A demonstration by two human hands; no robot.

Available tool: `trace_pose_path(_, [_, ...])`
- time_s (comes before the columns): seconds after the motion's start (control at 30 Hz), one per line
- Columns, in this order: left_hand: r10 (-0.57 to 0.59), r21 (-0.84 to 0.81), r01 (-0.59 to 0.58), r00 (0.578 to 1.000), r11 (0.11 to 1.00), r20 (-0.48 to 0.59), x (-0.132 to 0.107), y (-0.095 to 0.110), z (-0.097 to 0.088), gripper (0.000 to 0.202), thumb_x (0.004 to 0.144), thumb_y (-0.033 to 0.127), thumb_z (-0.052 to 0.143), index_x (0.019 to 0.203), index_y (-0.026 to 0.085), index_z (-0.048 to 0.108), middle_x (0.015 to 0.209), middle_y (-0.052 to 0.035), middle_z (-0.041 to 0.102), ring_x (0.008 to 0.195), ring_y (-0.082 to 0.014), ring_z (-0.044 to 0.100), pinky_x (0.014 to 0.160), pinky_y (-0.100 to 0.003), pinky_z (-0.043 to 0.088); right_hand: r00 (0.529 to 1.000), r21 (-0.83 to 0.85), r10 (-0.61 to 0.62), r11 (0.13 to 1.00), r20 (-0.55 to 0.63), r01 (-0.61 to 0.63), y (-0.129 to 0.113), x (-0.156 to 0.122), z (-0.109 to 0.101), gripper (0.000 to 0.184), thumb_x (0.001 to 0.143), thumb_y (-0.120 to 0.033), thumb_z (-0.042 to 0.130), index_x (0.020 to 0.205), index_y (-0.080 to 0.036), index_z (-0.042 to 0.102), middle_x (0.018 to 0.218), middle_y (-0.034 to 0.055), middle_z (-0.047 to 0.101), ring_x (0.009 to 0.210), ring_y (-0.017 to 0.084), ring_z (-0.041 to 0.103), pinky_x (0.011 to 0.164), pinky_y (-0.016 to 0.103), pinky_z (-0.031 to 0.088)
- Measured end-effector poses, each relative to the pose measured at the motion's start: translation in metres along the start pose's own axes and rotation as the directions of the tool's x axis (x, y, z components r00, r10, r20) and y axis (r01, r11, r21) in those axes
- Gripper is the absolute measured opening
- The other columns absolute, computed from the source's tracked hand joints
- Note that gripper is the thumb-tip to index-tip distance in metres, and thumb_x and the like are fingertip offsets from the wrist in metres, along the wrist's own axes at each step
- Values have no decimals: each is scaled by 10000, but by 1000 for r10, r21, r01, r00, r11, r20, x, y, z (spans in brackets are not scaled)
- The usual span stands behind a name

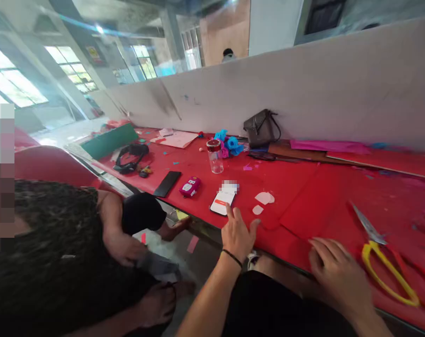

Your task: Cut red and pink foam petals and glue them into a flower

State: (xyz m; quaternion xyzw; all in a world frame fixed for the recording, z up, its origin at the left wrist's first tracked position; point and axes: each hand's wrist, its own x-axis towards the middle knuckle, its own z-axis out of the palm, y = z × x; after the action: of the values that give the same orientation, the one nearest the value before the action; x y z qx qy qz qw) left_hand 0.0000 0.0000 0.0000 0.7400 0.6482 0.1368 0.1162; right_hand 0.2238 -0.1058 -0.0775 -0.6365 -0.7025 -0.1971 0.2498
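My left hand rests at the near edge of the red table, forefinger stretched toward a lit phone just beyond it; a black band circles the wrist. My right hand lies flat on the red sheet near the table's edge, fingers spread, holding nothing. Yellow-handled scissors lie to its right. Small pale paper cut-outs sit beyond my left hand.
A person crouches low at the left, a hand near the floor. On the table: a dark phone, a pink gadget, a glass jar, blue paper flowers, a brown bag, pink sheets, a grey partition behind.
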Motion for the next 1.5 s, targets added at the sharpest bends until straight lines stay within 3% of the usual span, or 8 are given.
trace_pose_path(0.43, [28, 19, -27, 1000, 999, -12, -3, 0, -3, 554, 884, 553, 427, 1243, 131, 434, 1458, -271, 352, 883, -292, 682, 690, -376, 514, 997, -101, -61, 993, -48, 56, -13, 19, -19, 240, 851, -129, 451, 895, -154, 685, 910, 113, 714, 875, 259, 617, 852, 394, 472])
trace_pose_path(0.57, [81, 45, -78, 995, 996, -58, -15, 4, 7, 500, 893, 490, 441, 1233, 123, 447, 1282, -225, 504, 870, -271, 666, 677, -347, 493, 994, -95, -56, 994, -92, 47, -17, 22, -24, 242, 852, -126, 452, 925, -117, 682, 910, 136, 710, 881, 257, 608, 837, 383, 480])
trace_pose_path(0.7, [196, 42, -198, 979, 979, 52, -30, 12, 16, 234, 919, 328, 392, 1011, 178, 547, 988, -99, 615, 763, -219, 655, 609, -297, 454, 993, -74, -54, 996, -103, 46, -18, 20, -23, 248, 833, -85, 442, 852, -123, 687, 877, 130, 715, 868, 247, 609, 803, 356, 483])
trace_pose_path(0.8, [320, 46, -332, 932, 942, 171, -31, 18, 14, 212, 921, 255, 365, 952, 217, 570, 895, -48, 628, 712, -197, 646, 576, -279, 427, 996, -55, -20, 998, -89, 16, -19, 18, -21, 249, 834, -86, 444, 826, -146, 686, 868, 115, 719, 855, 237, 614, 799, 350, 482])
trace_pose_path(1.03, [254, 32, -258, 961, 966, 110, 11, 39, 0, 277, 904, 217, 369, 1067, 213, 593, 1121, -82, 577, 836, -187, 641, 615, -278, 443, 997, -61, 32, 997, -75, -36, -23, 20, -20, 245, 842, -87, 441, 835, -158, 676, 865, 117, 713, 856, 240, 621, 785, 354, 493])
trace_pose_path(1.17, [133, 66, -142, 983, 988, 124, 39, 49, -3, 273, 889, 247, 407, 1050, 170, 613, 1155, -123, 560, 1000, -249, 604, 706, -318, 472, 997, -52, 45, 997, -63, -49, -23, 19, -17, 232, 821, -79, 452, 847, -172, 663, 863, 102, 707, 859, 239, 620, 795, 358, 500])
trace_pose_path(1.3, [147, 64, -158, 977, 985, 152, 47, 45, 2, 266, 821, 265, 542, 1053, 148, 602, 1163, -153, 568, 1112, -299, 534, 821, -368, 466, 997, -23, 43, 999, -70, -45, -20, 15, -14, 230, 820, -79, 456, 857, -185, 658, 868, 93, 707, 863, 238, 626, 797, 361, 502])
trace_pose_path(1.5, [170, -176, -154, 982, 972, 82, 47, 30, 14, 181, 773, 98, 548, 933, 181, 553, 941, -76, 645, 938, -211, 601, 840, -328, 443, 988, 213, 107, 974, -116, -80, -22, 33, -22, 229, 868, -164, 451, 971, -209, 651, 930, 85, 709, 909, 237, 634, 825, 386, 515])
